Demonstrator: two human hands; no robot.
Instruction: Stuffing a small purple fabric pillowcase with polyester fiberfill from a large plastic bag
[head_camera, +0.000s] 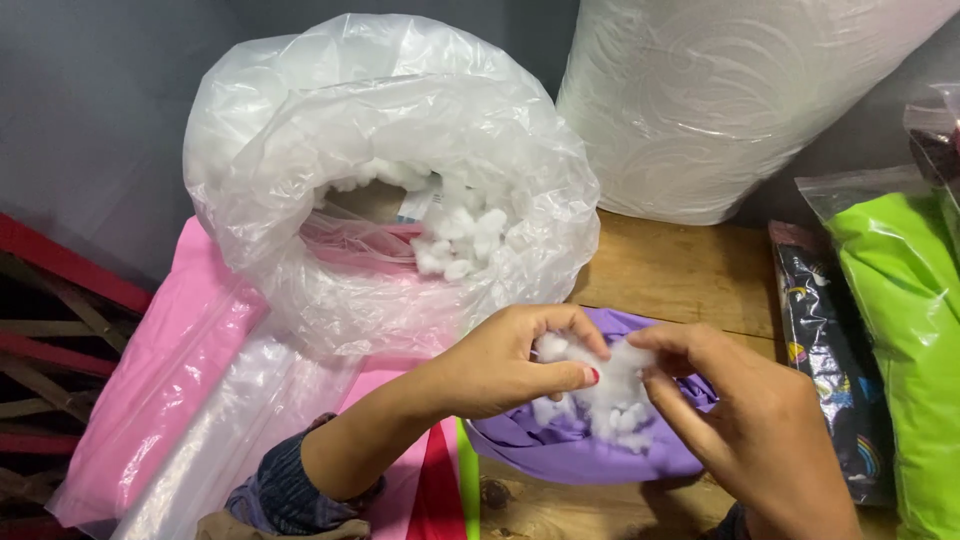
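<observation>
- your left hand (500, 365) and right hand (745, 420) both pinch fluffy white stuffing (600, 385) over the smooth purple fabric cover (570, 445).
- crinkled clear plastic bag (390, 190) crowds just behind; bare wooden table (670, 270) lies right.

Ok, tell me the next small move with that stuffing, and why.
Probably push the white stuffing down into the purple cover: both the left hand and right hand pinch a tuft right at its opening, much of it outside.

A small sewing or toy-stuffing workshop: a clear plastic sack of white fibre filling (400, 180) at twelve o'clock, bagged bright fabrics (900, 330) at three o'clock, a worn wooden table (670, 270).
</observation>
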